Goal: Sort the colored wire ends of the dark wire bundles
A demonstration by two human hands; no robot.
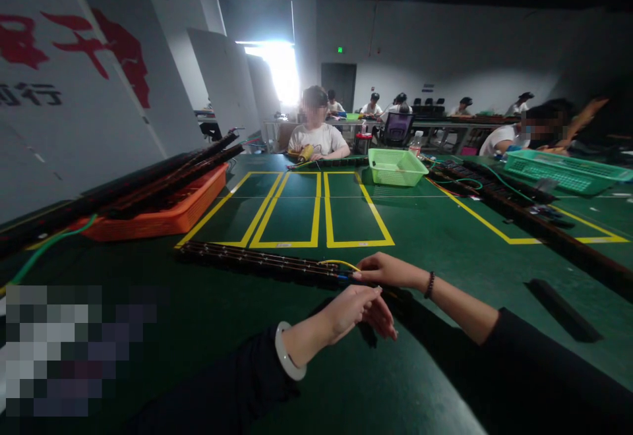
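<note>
A long dark strip (262, 259) with copper-coloured lines lies across the green table in front of me. A yellow wire (341, 263) runs from its right end to the fingers of my right hand (390, 270), which wears a beaded bracelet. Those fingers are closed on the strip's end, beside a small blue piece (343, 278); the underside of the grip is hidden. Nearer to me, my left hand (353, 313), with a white bangle at the wrist, hovers with its fingers apart and slightly curved. Nothing shows in it.
On the left, an orange basket (208, 201) carries more dark strips. Yellow-taped rectangles mark the table (291, 214). A light green basket (395, 168) and a green basket (568, 171) stand farther back. A dark bar (562, 311) lies at right. Other people sit beyond.
</note>
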